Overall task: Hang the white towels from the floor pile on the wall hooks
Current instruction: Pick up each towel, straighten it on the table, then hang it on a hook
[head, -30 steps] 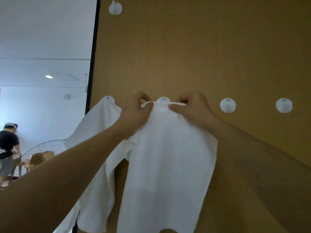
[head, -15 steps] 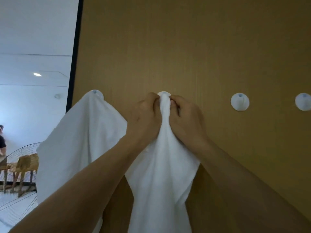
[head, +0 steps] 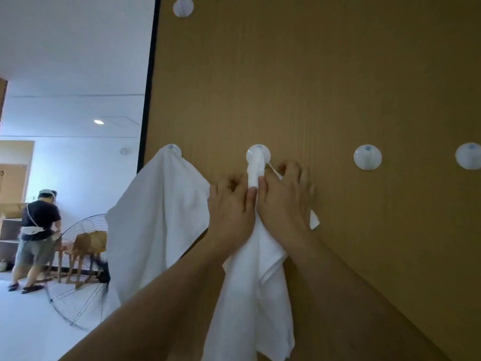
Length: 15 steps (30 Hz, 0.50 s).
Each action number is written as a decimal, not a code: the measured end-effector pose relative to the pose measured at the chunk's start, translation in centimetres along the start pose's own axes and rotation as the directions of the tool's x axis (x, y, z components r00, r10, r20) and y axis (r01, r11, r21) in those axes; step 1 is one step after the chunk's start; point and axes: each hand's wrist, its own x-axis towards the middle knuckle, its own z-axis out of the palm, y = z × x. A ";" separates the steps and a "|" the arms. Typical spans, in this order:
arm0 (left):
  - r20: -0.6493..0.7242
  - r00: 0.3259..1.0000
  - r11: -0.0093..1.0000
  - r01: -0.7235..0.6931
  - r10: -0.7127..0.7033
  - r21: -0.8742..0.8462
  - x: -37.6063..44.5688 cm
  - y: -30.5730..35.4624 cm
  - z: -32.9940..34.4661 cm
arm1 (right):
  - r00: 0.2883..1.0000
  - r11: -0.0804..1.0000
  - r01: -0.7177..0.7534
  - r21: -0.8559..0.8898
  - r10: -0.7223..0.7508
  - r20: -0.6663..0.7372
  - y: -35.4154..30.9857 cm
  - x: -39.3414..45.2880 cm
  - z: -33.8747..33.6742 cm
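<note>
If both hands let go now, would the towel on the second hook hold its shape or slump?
The towel would likely slump: it is bunched narrow over the hook and falls in soft folds. It looks thin and light, so it probably stays hung, though a sideways tug might slide it off.

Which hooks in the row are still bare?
The two rightmost hooks. The far-left hook carries a spread towel; the next hook holds the bunched towel both hands touch.

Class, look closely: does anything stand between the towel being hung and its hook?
Nothing visible does. The bunched white cloth towel already loops over the round white wall hook, with the left hand and right hand just below it.
</note>
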 end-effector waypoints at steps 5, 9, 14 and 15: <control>0.115 0.993 0.999 0.035 -0.033 -0.016 -3.7 -0.9 0.8 | 0.989 0.998 -0.001 0.057 -0.007 0.146 -0.2 -4.4 -0.3; 0.212 0.977 0.998 0.016 -0.001 -0.065 -4.3 -1.7 0.0 | 0.950 0.960 -0.163 0.229 0.090 0.299 -0.9 -5.8 -1.7; 0.402 0.915 0.993 0.022 0.026 -0.116 -3.9 -1.0 -3.4 | 0.830 0.777 -0.434 0.457 0.147 0.538 -2.4 -5.6 -5.4; 0.420 0.907 0.994 0.027 0.021 -0.108 -4.2 -1.1 -4.2 | 0.793 0.764 -0.475 0.437 0.155 0.589 -2.8 -5.9 -6.5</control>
